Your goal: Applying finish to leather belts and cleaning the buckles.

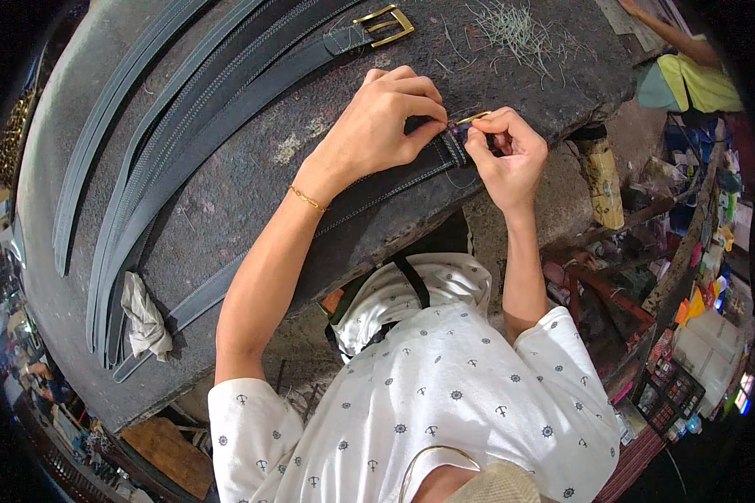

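Observation:
A dark leather belt [377, 194] with pale edge stitching lies along the near edge of the worktop, passing under my left forearm. Over its right end my left hand [392, 113] is closed, thumb and forefinger pinched together; what they grip is too small to make out. Close beside it, my right hand [508, 155] pinches a slim gold-coloured metal piece [476, 118] at the belt's end. Loose thread hangs by this end, below the fingers. Beyond my left hand lies another dark belt [298, 74] with a gold buckle [387, 27] fitted to it.
Several more belts [147, 105] curve across the dark, rough worktop [210, 180] on the left. A crumpled pale cloth [145, 317] rests on their near ends. Thread clippings [520, 35] are heaped at the far right. Another person's arm [675, 35] reaches in at the upper right.

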Available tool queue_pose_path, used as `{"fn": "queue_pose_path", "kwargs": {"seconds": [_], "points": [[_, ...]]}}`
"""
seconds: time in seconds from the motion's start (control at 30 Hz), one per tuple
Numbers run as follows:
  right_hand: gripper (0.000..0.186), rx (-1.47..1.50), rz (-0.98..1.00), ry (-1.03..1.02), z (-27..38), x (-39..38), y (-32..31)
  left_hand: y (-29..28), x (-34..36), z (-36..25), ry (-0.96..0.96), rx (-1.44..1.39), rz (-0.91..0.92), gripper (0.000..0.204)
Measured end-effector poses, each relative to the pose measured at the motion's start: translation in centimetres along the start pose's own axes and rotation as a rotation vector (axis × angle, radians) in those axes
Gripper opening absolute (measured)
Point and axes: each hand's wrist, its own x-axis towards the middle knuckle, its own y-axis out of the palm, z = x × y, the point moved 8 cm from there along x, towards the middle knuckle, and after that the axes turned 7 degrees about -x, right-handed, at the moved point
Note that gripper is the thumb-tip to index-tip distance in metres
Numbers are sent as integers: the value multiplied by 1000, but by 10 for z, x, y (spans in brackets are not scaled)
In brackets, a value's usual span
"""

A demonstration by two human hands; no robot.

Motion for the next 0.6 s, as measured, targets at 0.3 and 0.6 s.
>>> {"fn": "queue_pose_path", "kwargs": {"seconds": [0.3, 0.6], "points": [[11, -52, 10, -45, 1, -1, 1, 0, -1, -1, 14, 11, 5, 11], [12, -29, -12, -37, 2, 1, 0, -4, 2, -9, 32, -23, -7, 12]]}}
